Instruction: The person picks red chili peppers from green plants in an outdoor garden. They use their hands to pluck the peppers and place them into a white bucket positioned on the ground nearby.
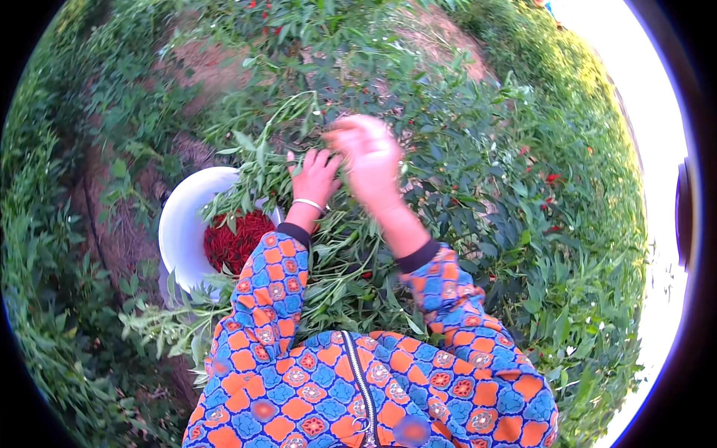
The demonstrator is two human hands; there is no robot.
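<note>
My left hand [315,182], with a white bangle [308,204] at the wrist, lies back-up over leafy green pepper stems [263,154]. Its fingers are spread against the foliage. Just right of it and higher in the picture, my right hand [371,157] is blurred by motion, so whether anything is between its fingers is hidden. A white bucket [187,224] stands left of my left forearm, tilted in view. Inside it lies a heap of small red chili peppers [235,241], and some leafy stems overhang its rim.
Dense pepper plants [482,185] surround me, with scattered red peppers [553,178] on the right. Bare soil [207,61] shows between rows. A dark thin line [92,218], perhaps a hose, runs along the ground at left. Foliage presses against my patterned jacket [313,392].
</note>
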